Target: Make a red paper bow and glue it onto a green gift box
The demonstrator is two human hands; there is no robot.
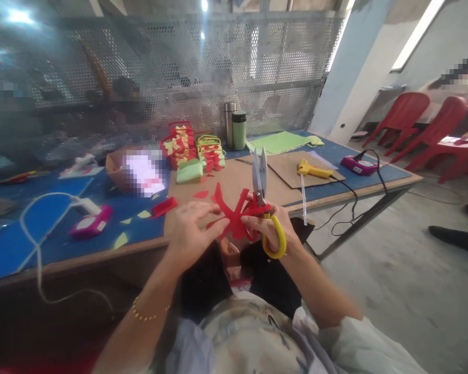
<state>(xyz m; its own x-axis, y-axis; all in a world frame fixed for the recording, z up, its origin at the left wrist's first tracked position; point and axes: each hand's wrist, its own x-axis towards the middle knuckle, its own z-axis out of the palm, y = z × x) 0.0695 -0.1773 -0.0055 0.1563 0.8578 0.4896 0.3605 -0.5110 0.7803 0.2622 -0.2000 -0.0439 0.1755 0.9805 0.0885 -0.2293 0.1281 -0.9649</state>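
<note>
Red petalled cutout (236, 215), perhaps paper.

no text is legible; the white labels (358, 169) on both pink boxes (366, 164) are blurred.

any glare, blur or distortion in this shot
Head view: a bright light flares at upper left; the perforated panel looks hazy; the pillar leans, probably lens distortion; the scissors and red cutout read clearer.
</note>
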